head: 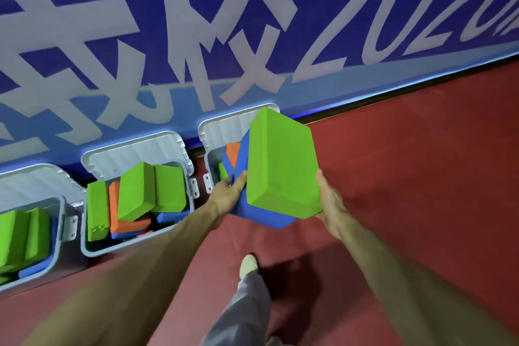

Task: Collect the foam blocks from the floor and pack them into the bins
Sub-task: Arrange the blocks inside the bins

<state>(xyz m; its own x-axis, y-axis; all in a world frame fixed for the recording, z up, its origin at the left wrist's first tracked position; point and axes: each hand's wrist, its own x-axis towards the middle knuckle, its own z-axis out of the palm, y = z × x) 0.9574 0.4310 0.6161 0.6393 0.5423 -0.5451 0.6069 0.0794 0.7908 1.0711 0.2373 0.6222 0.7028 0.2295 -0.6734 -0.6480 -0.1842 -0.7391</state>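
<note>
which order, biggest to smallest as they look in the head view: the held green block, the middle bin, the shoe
1. middle bin
2. held green block, though it is nearer the camera, which enlarges it
3. shoe

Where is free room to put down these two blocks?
Bare red floor lies right of the right bin. The middle bin is piled past its rim. The green block and blue block hide most of the right bin.

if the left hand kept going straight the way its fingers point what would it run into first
Probably the open right bin: the left hand, gripping the blue block under the green block, points at its near rim and the blocks inside. Depth is hard to judge.
</note>
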